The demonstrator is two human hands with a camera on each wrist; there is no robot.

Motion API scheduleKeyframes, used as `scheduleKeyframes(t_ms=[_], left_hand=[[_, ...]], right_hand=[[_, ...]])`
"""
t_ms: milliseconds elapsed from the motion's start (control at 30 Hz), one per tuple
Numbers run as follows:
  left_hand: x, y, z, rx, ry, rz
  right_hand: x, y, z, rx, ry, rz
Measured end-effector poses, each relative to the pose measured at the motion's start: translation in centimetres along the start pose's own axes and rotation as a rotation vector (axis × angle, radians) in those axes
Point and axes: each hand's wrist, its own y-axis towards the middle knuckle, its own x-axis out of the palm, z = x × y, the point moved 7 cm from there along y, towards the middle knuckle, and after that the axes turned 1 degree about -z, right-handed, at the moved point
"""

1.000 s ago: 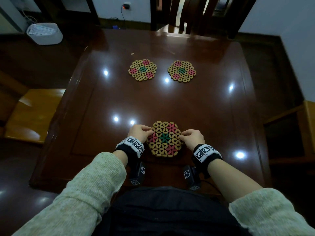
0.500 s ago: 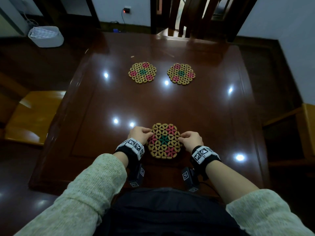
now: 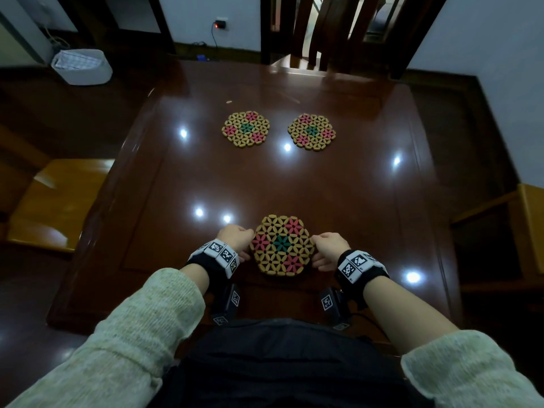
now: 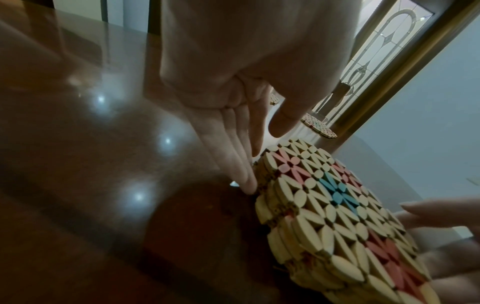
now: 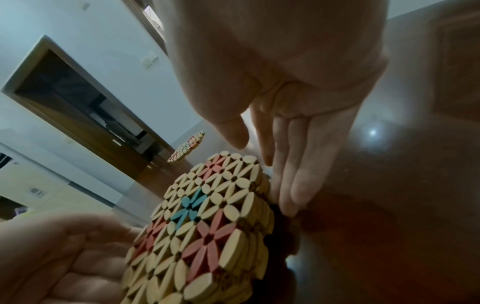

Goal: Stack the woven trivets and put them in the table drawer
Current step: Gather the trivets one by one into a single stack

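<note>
A stack of woven trivets [image 3: 282,245], tan with pink flowers and a teal centre, lies near the front edge of the dark wooden table [image 3: 294,187]. My left hand [image 3: 235,241] is at its left side and my right hand [image 3: 326,250] at its right. In the left wrist view straight fingers [image 4: 233,156] touch the edge of the stack [image 4: 337,216], with the thumb above it. The right wrist view shows straight fingers [image 5: 293,181] against the other edge of the stack [image 5: 207,222]. Two single trivets [image 3: 246,129] [image 3: 312,131] lie side by side at the far end. No drawer is in view.
A wooden chair seat [image 3: 59,201] stands to the left of the table. A dark chair back [image 3: 309,33] is at the far side and another wooden chair [image 3: 530,228] at the right. A white basket [image 3: 82,66] sits on the floor at far left.
Both hands stay against the sides of the stack, which has hardly moved. Only the head view has shifted slightly.
</note>
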Motion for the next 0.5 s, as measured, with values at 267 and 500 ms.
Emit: scheduleKeyframes(t_ms=[267, 500], left_hand=[[0.20, -0.13, 0.09, -0.080, -0.099, -0.012], [0.19, 0.02, 0.27, -0.099, -0.096, -0.002]], right_hand=[[0.93, 0.38, 0.07, 0.035, 0.139, -0.038], [1.07, 0.65, -0.42, 0.034, 0.072, -0.027]])
